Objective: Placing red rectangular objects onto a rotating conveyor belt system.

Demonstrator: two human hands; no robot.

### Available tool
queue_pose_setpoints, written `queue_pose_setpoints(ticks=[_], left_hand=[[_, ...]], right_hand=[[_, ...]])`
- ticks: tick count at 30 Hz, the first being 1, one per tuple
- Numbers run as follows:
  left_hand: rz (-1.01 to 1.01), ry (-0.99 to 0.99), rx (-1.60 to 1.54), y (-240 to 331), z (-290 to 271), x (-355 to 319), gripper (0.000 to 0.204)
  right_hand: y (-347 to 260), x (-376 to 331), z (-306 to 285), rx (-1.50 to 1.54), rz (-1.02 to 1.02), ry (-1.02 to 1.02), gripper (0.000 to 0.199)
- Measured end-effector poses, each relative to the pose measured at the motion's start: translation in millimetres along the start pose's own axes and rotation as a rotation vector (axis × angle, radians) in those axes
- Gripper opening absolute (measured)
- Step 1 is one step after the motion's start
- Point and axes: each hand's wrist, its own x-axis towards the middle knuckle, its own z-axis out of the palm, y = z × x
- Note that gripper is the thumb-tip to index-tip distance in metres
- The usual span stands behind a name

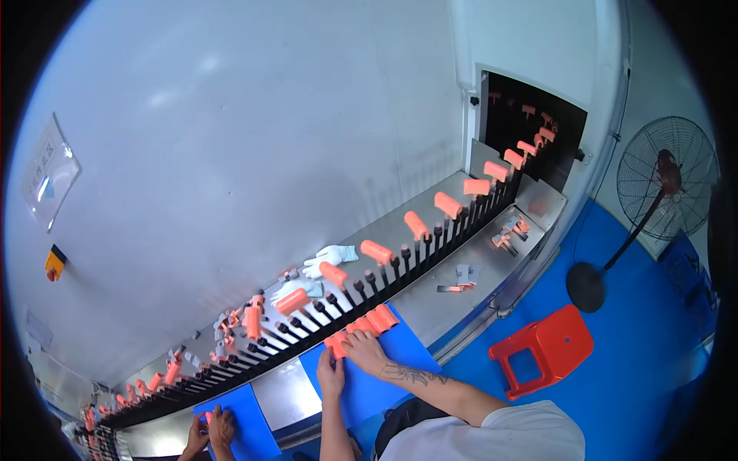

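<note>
One orange piece [336, 343] is held at the fingertips of the left hand [330, 375], whose fingers are drawn narrow. The right hand [364, 353] is placed just beside it, fingers over the pieces; its grip cannot be told. Further orange pieces [382, 317] are lined up beyond its fingers, along a blue mat [411, 349].

1. The left forearm [331, 422] rises almost straight from the lower edge.
2. The left hand [331, 376] points upward, fingers bent; how far they close is hard to tell.
3. The right forearm [421, 379], tattooed, slants in from the lower right, elbow bent.
4. The right hand [364, 353] is back-up, fingers reaching forward, just beside the left; its grip is unclear.
</note>
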Motion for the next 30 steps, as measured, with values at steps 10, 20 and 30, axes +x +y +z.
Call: queue_pose_setpoints(ticks=[10, 20, 30], left_hand=[[-0.244, 0.073, -0.239, 103.9, 40.7, -25.6, 0.041], [0.603, -0.120, 0.644, 258.8, 16.4, 182.0, 0.047], [-0.132, -0.328, 0.292, 279.0, 6.1, 217.9, 0.027]], right_hand=[[148.8, -40.9, -116.5, 0.722, 0.445, 0.454, 0.031], [251.9, 93.7, -192.5, 0.341, 0.186, 0.240, 0.014], [296.3, 138.9, -210.6, 0.375, 0.145, -0.140, 0.016]])
